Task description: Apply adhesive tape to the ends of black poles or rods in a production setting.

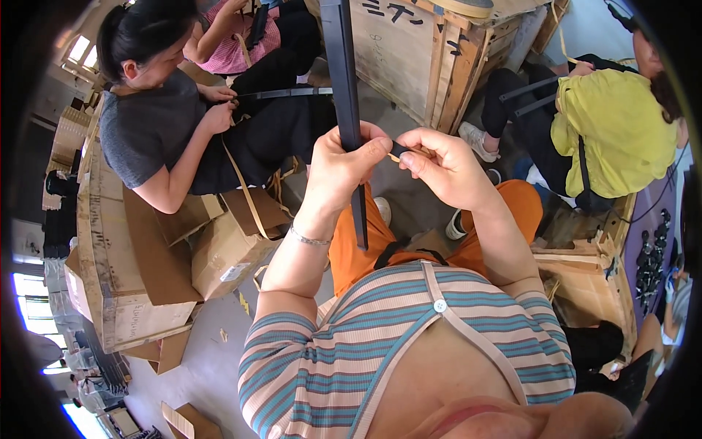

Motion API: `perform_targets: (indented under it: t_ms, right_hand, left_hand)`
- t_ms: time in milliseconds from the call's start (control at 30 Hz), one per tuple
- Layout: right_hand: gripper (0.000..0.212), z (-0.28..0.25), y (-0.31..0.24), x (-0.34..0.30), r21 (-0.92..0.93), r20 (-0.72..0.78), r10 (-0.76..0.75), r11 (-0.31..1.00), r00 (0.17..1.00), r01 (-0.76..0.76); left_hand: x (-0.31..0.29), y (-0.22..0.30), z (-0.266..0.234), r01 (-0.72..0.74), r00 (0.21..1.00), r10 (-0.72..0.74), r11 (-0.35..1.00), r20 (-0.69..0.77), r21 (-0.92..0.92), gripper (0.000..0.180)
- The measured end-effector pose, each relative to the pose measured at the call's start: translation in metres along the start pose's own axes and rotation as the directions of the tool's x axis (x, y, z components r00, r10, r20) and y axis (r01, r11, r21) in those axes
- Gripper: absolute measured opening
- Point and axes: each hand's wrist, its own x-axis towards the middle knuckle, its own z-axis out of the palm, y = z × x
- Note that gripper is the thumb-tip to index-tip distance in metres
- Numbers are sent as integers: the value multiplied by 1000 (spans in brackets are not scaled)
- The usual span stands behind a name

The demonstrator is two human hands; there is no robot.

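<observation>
My left hand (342, 162) is closed round a long, narrow black bar (341, 73), which stands nearly upright in front of me and reaches down between my knees. Close beside it, my right hand (447, 167) pinches a small dark piece with a tan strip (395, 156) at its edge. The thumbs of both hands nearly meet at this piece. Whether the strip is joined to the bar is hidden by my fingers.
At the left, a person in a grey shirt (150, 124) handles a similar bar (285, 93). Opened cardboard boxes (230, 256) stand below them. A wooden crate (395, 58) is ahead. On the right sits a person in a yellow top (610, 132), near another wooden crate (585, 293).
</observation>
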Motion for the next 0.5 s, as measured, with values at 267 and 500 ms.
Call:
perform_targets:
  t_ms: [267,500]
  right_hand:
    - [20,-7,0,5,5,56,232,973,971,-232]
    - [37,-14,34,15,132,-90,480,874,873,-467]
  left_hand:
    - [-10,5,10,57,997,-41,959,-65,279,8]
    - [-11,6,12,46,996,-31,982,-85,183,7]
